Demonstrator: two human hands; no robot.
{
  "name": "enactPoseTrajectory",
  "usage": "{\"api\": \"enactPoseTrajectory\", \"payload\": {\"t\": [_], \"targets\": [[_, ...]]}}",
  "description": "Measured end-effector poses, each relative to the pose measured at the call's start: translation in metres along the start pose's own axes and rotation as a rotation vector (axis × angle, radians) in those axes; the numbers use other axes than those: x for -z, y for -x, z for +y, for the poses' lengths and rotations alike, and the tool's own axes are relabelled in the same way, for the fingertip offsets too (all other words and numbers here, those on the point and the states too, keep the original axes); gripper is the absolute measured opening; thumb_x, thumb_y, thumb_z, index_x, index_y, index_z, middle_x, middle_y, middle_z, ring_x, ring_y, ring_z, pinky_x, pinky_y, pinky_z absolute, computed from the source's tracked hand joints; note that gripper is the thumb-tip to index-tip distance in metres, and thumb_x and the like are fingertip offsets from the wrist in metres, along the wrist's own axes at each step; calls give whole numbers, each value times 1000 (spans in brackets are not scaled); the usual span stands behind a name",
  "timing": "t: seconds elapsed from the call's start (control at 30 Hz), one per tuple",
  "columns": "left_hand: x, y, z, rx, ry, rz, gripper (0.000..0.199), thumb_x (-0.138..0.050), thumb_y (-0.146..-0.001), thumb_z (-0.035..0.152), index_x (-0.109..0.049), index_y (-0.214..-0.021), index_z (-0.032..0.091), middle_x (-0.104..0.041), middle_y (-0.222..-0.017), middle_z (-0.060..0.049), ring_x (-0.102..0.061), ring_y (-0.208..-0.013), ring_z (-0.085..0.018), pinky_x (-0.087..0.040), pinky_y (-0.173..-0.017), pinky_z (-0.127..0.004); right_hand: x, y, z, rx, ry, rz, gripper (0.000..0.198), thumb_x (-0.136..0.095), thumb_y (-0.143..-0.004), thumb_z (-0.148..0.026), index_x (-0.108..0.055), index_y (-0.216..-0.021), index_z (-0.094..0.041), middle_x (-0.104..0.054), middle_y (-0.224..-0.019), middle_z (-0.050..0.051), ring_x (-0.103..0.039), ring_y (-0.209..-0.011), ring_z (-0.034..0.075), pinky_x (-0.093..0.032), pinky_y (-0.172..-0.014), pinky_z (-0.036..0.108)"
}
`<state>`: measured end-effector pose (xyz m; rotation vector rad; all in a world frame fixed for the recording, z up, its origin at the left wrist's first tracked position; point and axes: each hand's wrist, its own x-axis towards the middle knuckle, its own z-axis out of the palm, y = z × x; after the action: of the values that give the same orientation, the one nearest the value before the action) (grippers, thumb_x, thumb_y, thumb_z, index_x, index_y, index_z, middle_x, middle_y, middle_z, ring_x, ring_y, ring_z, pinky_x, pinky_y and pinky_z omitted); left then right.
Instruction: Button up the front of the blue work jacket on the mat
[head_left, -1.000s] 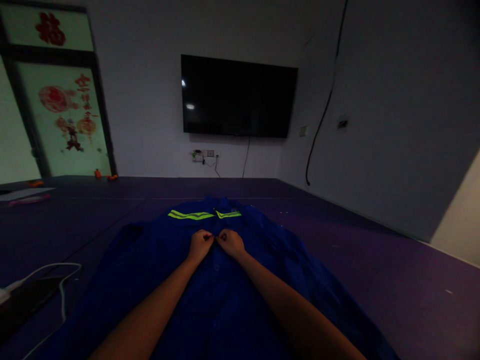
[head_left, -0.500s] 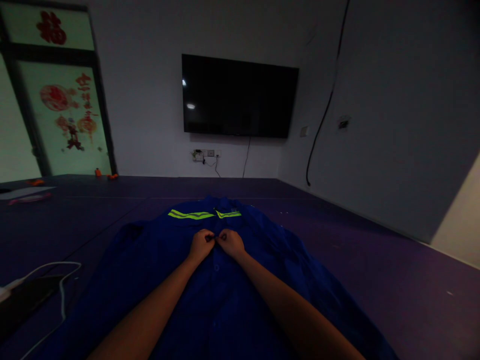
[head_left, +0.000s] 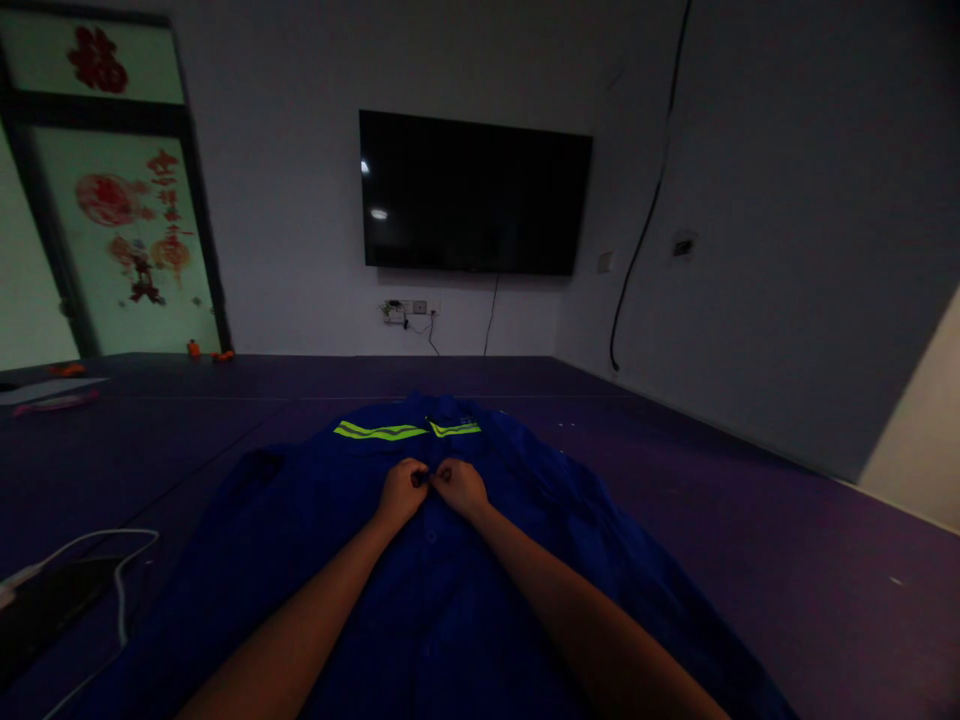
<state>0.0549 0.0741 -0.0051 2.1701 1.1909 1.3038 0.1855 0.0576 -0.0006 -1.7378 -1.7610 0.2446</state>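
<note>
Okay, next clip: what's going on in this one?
A person is bent to a blue garment spread on a purple floor. The left hand and right hand pinch its front at the middle, fingertips close together, just below the yellow-green stripes. A button shows nearer the person; what exactly the fingertips grip is too dark to tell.

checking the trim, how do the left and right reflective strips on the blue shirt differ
The left strip shows longer than the right strip. The right strip's inner end rises to a point, while the left strip's inner end lies lower. Both are yellow-green with a greyish middle band, across the chest of the blue shirt.
</note>
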Motion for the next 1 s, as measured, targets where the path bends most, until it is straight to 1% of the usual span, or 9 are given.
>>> {"api": "enactPoseTrajectory", "payload": {"t": [0.2,0.47,0.67,1.0], "targets": [[0,1,0,17,-5,-11,19,-55,-62,2,-63,-75,13,-61,-75,-2,-55,-66,-11,-44,-63,-22,1,1,-1,-7,2,1,12,-58,-71,-29,-64,-76,-20,-66,-73,0,-58,-67,11,-32,-51,19],[-2,1,-3,67,-48,-17,23,-56,-61,1,-63,-79,12,-62,-75,-2,-54,-63,-10,-43,-62,-22,2,1,-2,4,-54,-24,13,-57,-67,-21,-65,-77,-20,-66,-74,0,-59,-67,11,-34,-53,18],[-2,1,-3,78,-88,-6,20,-57,-60,1,-63,-77,12,-61,-72,-2,-53,-62,-10,-41,-61,-22,1,2,-2,11,-87,-30,14,-58,-63,-19,-64,-76,-19,-66,-72,-1,-59,-66,10,-35,-53,17],[-2,1,-3,98,-84,-8,19,-59,-63,6,-63,-80,13,-63,-75,-3,-56,-65,-12,-43,-61,-23,2,1,-1,15,-117,-35,16,-58,-63,-16,-64,-77,-20,-67,-71,-1,-61,-66,10,-38,-54,16]]}}
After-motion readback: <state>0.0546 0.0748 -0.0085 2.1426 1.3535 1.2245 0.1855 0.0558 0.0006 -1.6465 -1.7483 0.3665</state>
